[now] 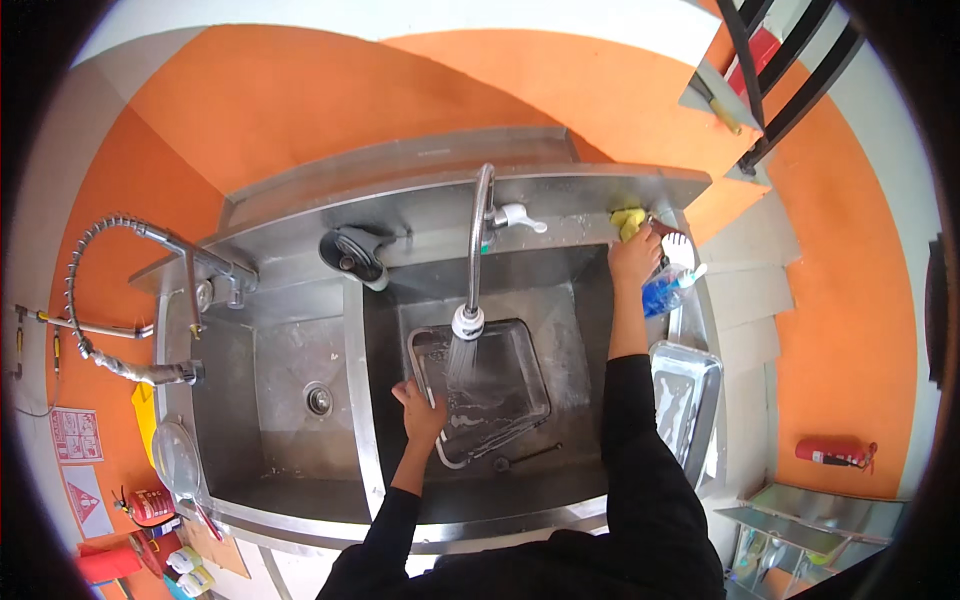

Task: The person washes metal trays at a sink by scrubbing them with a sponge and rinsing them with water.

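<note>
My left hand [421, 412] grips the near left rim of a rectangular metal tray [541, 386], which lies tilted in the right-hand sink basin [577, 450]. Water sprays into the tray from the white spray head [468, 324] of a curved faucet [477, 240]. At the back right corner of the sink, my right hand [636, 255] reaches to a yellow sponge or cloth [628, 220]. Its fingertips are partly hidden, so I cannot tell whether it holds this. Beside that hand are a bottle of blue liquid [661, 296] and a white toothed item [677, 249].
A second metal tray [718, 382] rests on the right ledge. A long thin utensil [532, 456] lies in the basin near the tray. Left of the divider [360, 390] is another basin with a drain [319, 400]. A spring-hose faucet [71, 277] and a mesh strainer [178, 457] stand farther left.
</note>
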`<state>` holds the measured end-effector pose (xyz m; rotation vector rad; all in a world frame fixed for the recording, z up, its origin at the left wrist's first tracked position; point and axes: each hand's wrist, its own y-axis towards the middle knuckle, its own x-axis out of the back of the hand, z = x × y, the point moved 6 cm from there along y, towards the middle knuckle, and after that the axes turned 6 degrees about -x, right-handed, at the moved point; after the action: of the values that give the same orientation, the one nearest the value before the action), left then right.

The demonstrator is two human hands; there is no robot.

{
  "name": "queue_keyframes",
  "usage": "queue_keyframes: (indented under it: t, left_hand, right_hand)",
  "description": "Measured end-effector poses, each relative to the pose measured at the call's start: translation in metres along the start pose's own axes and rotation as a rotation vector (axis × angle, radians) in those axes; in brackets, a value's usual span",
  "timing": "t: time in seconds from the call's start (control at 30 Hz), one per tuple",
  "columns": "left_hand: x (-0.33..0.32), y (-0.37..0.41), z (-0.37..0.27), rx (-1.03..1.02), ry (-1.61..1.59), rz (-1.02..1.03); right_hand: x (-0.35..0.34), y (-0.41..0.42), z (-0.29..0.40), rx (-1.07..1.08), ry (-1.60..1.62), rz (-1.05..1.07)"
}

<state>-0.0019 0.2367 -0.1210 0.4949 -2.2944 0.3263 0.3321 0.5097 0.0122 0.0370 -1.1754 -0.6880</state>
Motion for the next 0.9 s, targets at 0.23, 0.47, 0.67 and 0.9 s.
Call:
queue_keyframes:
  t: [0.23, 0.47, 0.67, 0.9]
  left_hand:
    - [-0.082, 0.041, 0.051, 0.051, -0.307, 0.14]
    - [-0.114, 0.067, 0.073, 0.269, -0.316, 0.315]
    - [-0.105, 0.075, 0.051, 0.372, -0.538, 0.375]
    - [-0.078, 0.077, 0.02, 0.453, -0.686, 0.551]
  right_hand:
    - [-0.073, -0.126, 0.064, 0.234, 0.551, 0.736]
    - [-0.106, -0.271, 0.088, 0.277, 0.581, 1.536]
    - [-0.143, -0.285, 0.056, -0.098, 0.759, 1.293]
    - [-0.128, -0.286, 0.085, -0.22, 0.983, 1.392]
